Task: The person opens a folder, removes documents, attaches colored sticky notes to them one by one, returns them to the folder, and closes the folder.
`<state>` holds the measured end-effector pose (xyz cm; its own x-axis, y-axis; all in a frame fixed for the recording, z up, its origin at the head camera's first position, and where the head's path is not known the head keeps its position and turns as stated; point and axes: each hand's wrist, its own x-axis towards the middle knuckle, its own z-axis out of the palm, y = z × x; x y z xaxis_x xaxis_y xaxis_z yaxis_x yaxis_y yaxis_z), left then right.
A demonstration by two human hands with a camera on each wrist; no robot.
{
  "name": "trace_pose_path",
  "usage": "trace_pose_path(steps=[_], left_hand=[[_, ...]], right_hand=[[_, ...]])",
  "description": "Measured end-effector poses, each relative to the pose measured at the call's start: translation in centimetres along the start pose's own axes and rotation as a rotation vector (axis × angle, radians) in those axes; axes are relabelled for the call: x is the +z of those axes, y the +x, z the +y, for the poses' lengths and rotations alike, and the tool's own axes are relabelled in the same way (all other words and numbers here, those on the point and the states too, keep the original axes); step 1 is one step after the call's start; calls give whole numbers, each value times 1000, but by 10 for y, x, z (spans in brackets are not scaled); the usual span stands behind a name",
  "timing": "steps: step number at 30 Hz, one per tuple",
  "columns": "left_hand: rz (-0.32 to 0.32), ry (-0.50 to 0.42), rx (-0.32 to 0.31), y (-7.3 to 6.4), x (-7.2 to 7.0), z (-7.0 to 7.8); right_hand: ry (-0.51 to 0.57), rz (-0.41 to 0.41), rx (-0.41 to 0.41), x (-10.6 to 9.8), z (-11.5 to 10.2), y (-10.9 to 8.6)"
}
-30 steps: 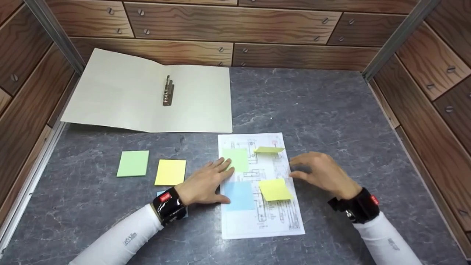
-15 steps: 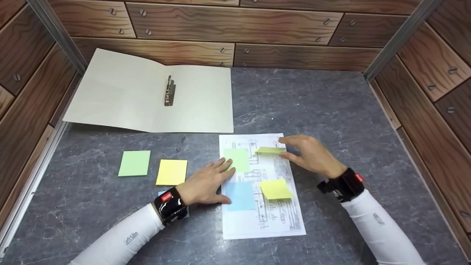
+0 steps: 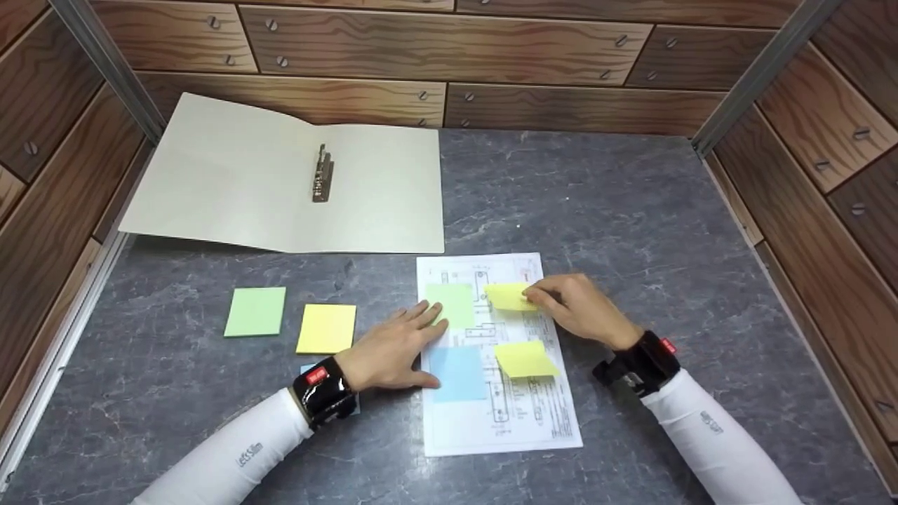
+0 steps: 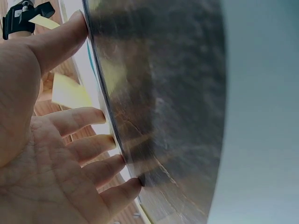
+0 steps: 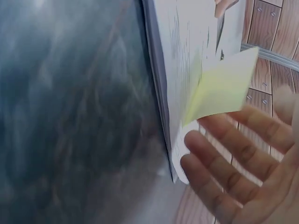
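Observation:
My left hand (image 3: pixel 389 352) lies with spread fingers along the left edge of a printed drawing sheet (image 3: pixel 459 431). Its fingertips touch a light green sticky note (image 3: pixel 454 308), and the thumb reaches a light blue sticky note (image 3: pixel 459 375). At the sheet's upper right, my right hand (image 3: pixel 586 308) pinches the right edge of a yellow sticky note (image 3: pixel 504 297) between thumb and fingers. The left wrist view shows this yellow note (image 4: pixel 70 91) raised off the paper. Below it, a second yellow sticky note (image 3: pixel 526 359) sits on the sheet with its lower edge curling up.
An open cream folder (image 3: pixel 379 189) with a metal clip (image 3: pixel 322 175) lies behind, at the left. Left of the sheet are a green sticky note pad (image 3: pixel 255 311) and a yellow pad (image 3: pixel 326 328). A blue pad (image 3: pixel 306 367) is mostly hidden under the left wrist. Wood-patterned walls surround the table.
My right hand has moved in from the sheet's right edge and taken hold of the upper yellow note, whose face now tilts more toward the head camera. My left hand has stayed in place.

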<state>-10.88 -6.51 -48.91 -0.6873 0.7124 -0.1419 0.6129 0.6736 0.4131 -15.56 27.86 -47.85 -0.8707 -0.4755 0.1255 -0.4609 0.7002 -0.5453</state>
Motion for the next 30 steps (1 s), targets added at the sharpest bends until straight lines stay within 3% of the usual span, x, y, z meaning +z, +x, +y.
trace_pose_path(steps=[5,15,20,25,30], left_hand=[[-1,9,-4,0,1,0],[6,9,-4,0,1,1],[5,13,-5,0,1,0],[6,11,3,1,1,1],[0,6,-4,0,0,1]], right_hand=[[-42,26,66,6,-1,1],[-227,77,161,11,0,0],[-287,40,260,10,1,2],[-277,-23,322,9,3,6],[-197,-50,358,6,4,8]])
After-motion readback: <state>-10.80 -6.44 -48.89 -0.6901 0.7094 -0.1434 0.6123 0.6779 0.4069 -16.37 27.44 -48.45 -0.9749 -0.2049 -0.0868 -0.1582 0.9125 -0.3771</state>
